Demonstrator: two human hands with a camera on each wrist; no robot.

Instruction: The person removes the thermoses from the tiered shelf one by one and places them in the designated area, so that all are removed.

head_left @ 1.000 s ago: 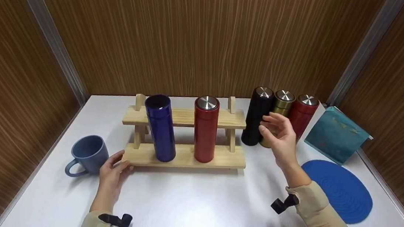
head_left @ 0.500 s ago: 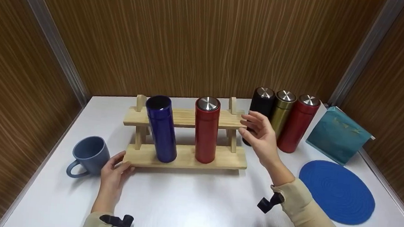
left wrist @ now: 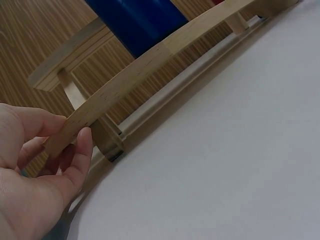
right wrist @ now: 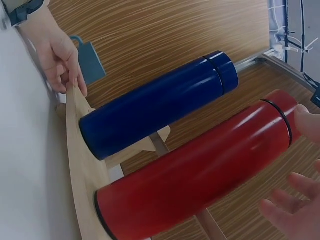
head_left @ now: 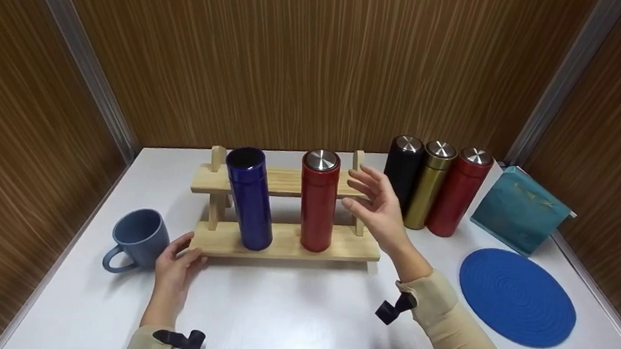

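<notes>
The left hand [head_left: 174,261] was seen gripping the left end of the wooden rack [head_left: 287,240] on the white bench [head_left: 296,321]; the left wrist view showed thumb and fingers [left wrist: 80,150] pinching the lower board's edge, a detail hidden from the head camera. The right hand [head_left: 378,209] was held released, fingers spread, just beside the red flask [head_left: 317,201] standing on the rack, without contact. A blue flask [head_left: 249,197] stood left of it. Only the head view showed the grey mug [head_left: 136,235], three further flasks [head_left: 429,183], a teal pouch [head_left: 518,209] and a blue mat [head_left: 518,297].
</notes>
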